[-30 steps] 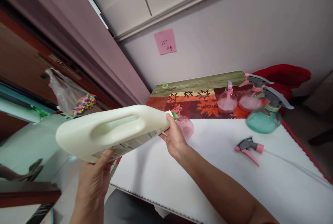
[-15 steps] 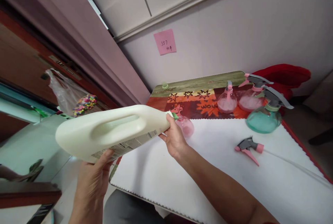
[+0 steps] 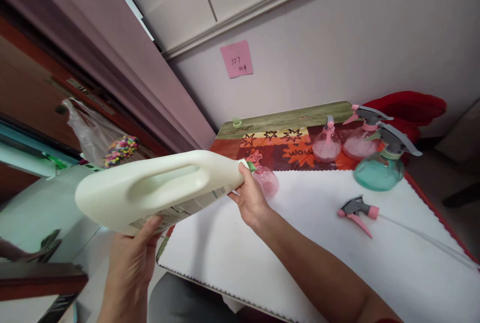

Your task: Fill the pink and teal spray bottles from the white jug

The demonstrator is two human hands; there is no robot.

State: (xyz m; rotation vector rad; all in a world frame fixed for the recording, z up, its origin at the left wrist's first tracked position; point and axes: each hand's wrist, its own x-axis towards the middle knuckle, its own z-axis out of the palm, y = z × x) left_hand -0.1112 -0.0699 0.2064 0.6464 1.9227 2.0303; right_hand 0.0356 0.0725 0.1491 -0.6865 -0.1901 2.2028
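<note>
A big pale-green detergent jug (image 3: pixel 112 183) with a side handle lies tilted nearly level in both my hands. My left hand (image 3: pixel 137 248) supports its labelled underside, thumb up along the label. Closed around the neck end is my right hand (image 3: pixel 251 193). The jug's green spout (image 3: pixel 251 166) meets the mouth of a small round pink bottle (image 3: pixel 267 182), which stands on the white table mat. Any liquid flow is too small to see. To the right lies a loose grey-and-pink spray head (image 3: pixel 358 211) with its long tube.
Two pink spray bottles (image 3: pixel 327 148) and a teal one (image 3: pixel 379 172) stand at the table's right. A green ring cap (image 3: pixel 237 123) rests at the back. A pink note (image 3: pixel 237 59) is on the wall. A plastic bag (image 3: pixel 88 133) hangs at left.
The jug's base end has shifted slightly left. The view has moved a little; both hands keep the same hold and the spout stays at the pink bottle's mouth.
</note>
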